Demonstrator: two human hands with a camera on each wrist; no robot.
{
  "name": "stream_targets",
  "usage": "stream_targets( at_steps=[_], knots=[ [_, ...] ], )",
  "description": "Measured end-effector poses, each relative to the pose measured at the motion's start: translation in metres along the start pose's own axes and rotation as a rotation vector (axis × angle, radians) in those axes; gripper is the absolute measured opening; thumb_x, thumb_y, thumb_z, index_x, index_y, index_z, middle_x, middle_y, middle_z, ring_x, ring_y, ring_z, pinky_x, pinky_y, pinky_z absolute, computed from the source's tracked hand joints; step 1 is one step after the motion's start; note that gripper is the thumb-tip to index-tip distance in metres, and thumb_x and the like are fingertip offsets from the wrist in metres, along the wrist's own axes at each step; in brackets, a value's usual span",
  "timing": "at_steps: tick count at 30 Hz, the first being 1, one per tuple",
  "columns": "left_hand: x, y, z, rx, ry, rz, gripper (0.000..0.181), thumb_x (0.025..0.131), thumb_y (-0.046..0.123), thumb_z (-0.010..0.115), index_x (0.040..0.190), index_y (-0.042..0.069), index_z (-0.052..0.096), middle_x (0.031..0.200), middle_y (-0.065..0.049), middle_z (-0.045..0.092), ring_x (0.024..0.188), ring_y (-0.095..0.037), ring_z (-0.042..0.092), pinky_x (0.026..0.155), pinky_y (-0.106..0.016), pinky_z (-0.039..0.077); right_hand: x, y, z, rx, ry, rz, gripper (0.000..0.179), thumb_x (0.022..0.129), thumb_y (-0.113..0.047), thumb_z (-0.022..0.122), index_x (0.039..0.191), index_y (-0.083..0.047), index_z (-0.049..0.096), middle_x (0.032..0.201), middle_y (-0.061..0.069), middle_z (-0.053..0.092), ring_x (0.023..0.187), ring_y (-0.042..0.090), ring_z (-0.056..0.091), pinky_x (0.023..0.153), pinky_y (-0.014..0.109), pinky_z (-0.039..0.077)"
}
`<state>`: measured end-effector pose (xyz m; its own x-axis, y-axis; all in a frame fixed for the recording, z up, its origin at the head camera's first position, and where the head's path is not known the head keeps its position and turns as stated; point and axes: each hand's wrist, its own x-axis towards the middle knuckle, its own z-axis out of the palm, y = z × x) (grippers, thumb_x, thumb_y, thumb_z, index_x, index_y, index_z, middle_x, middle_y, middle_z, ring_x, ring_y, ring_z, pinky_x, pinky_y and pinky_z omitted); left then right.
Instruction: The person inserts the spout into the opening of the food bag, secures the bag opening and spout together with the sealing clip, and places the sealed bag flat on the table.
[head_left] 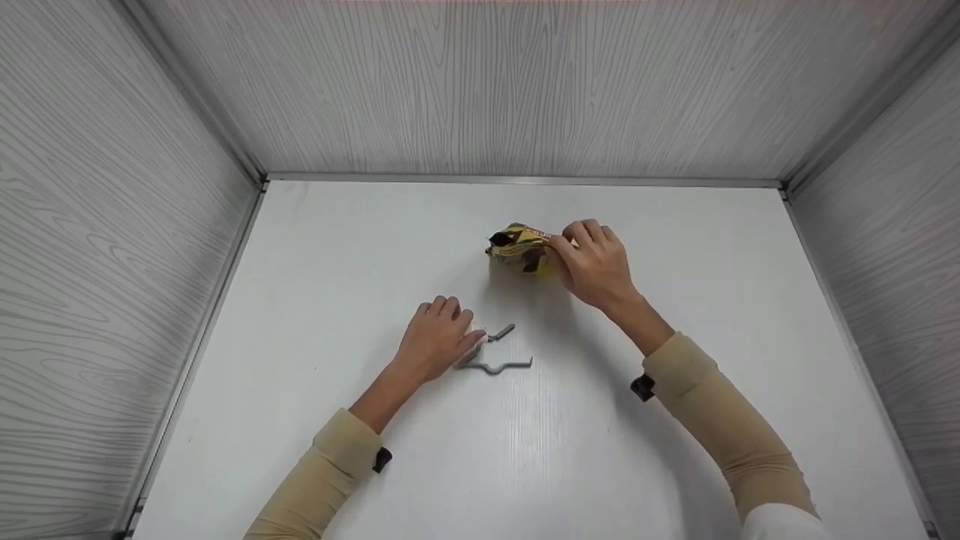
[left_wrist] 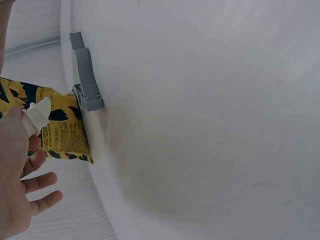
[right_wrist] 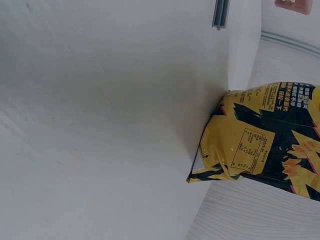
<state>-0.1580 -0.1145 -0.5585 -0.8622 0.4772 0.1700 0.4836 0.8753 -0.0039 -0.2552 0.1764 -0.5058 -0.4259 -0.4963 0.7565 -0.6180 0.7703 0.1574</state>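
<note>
A yellow and black snack bag (head_left: pixel 517 259) stands on the table, its crinkled top edge pinched by my right hand (head_left: pixel 596 262). Printed labels show on the bag (right_wrist: pixel 255 142) in the right wrist view. Between thumb and index finger, my left hand (head_left: pixel 435 341) pinches a small white spout-like piece (left_wrist: pixel 39 115); its other fingers are spread. Close by that hand lies a grey bag clip (head_left: pixel 514 365) with a curved bend in its middle. A second grey bar (head_left: pixel 504 331) sits just beyond; whether the two join is hidden by the left hand.
The white table (head_left: pixel 360 247) has a metal edge strip (head_left: pixel 420 179) at the back. Grey wood-grain panels (head_left: pixel 465 90) rise behind it and on both sides.
</note>
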Motion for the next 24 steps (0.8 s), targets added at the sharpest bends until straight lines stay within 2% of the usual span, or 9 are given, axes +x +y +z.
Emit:
stream_targets(
  at_steps=[9,18,24],
  knots=[
    [0.005,-0.002,-0.003,0.019,0.009,0.013,0.046,0.110,0.052,0.048,0.114,0.009,0.066,0.115,-0.013,0.066,0.111,-0.030,0.063,0.099,-0.046,0.056,-0.006,-0.003,-0.010,0.042,0.025,-0.006,0.017,0.104,-0.024,0.068,0.096,-0.009,0.069,0.090,0.011,0.064,0.085,0.031,0.064,0.064,0.045,0.055],
    [0.008,-0.004,-0.009,0.013,0.048,0.032,0.046,0.110,0.051,0.049,0.112,0.008,0.067,0.112,-0.013,0.066,0.107,-0.031,0.063,0.096,-0.047,0.057,-0.009,-0.005,-0.018,0.067,0.027,-0.007,0.013,0.099,-0.021,0.073,0.095,-0.009,0.071,0.089,0.012,0.065,0.085,0.032,0.065,0.064,0.046,0.055],
    [0.010,-0.006,-0.015,0.030,0.069,0.047,0.047,0.110,0.051,0.049,0.112,0.008,0.067,0.113,-0.013,0.067,0.108,-0.031,0.064,0.096,-0.047,0.057,-0.011,-0.004,-0.022,0.061,0.014,-0.017,0.012,0.100,-0.021,0.072,0.096,-0.009,0.072,0.090,0.012,0.065,0.086,0.032,0.066,0.066,0.046,0.057]
  ],
)
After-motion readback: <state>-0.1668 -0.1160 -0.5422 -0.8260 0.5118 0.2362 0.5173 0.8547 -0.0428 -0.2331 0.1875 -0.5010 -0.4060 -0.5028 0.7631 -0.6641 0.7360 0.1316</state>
